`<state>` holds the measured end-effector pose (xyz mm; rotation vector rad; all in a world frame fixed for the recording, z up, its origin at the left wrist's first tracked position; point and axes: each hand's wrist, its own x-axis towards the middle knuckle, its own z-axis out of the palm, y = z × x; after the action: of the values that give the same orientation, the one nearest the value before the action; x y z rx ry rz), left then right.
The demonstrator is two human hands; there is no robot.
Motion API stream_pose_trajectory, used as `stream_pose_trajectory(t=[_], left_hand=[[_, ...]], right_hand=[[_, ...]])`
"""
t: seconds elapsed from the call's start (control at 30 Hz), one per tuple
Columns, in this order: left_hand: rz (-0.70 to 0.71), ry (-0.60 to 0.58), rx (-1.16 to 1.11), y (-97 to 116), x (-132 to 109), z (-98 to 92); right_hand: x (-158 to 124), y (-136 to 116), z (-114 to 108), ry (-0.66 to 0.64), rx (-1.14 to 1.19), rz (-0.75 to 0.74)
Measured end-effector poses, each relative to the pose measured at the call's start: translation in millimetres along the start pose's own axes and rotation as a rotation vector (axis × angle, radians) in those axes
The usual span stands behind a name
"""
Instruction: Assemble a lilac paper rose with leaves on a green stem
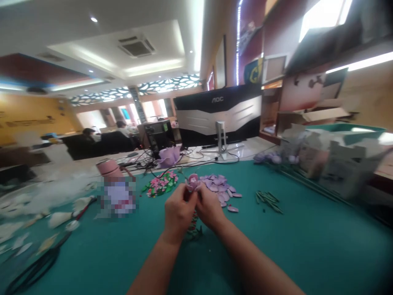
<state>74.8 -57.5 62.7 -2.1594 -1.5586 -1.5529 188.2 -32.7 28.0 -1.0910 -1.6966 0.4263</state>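
Both my left hand (179, 209) and my right hand (210, 205) are closed around the base of a small pink artificial flower (193, 180), with their fingertips meeting just under its petals. The flower has a pale centre and points up and away from me. Below my hands, a red and green decorated piece (193, 233) shows in part; the rest is hidden. Loose lilac petals (216, 186) lie in a pile just beyond my right hand. Past my left hand is a heap of small pink flowers and green leaves (162, 183).
Short green stems (269, 200) lie at the right on the green mat (294, 246). A pink cup (109, 169), a purple flower (169, 156) and a monitor (217, 114) stand behind. Boxes (346, 164) fill the right edge; white scraps (61, 219) and a black cable (39, 262) lie left.
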Motion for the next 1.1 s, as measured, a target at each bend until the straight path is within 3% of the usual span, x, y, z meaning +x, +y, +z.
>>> stream_pose_trajectory(t=[0.17, 0.4, 0.6, 0.7, 0.83, 1.1], left_hand=[[0.022, 0.008, 0.067, -3, 4, -1.4], [-0.032, -0.046, 0.058, 10, -1, -3.0], [-0.008, 0.059, 0.108, -2, 2, -28.6], [-0.062, -0.032, 0.13, -18, 8, -37.4], [-0.127, -0.148, 0.102, -28, 12, -32.8], [0.166, -0.013, 0.107, -16, 9, -26.7]], right_hand=[[3, -1, 2, 0.01, -0.128, -0.001], [-2, 2, 0, 0.036, -0.16, -0.007], [-1, 7, -3, 0.058, -0.128, 0.003], [-1, 8, -3, 0.072, -0.112, 0.015], [-1, 9, -2, 0.087, -0.094, 0.016], [-1, 16, 0, 0.085, -0.103, 0.022]])
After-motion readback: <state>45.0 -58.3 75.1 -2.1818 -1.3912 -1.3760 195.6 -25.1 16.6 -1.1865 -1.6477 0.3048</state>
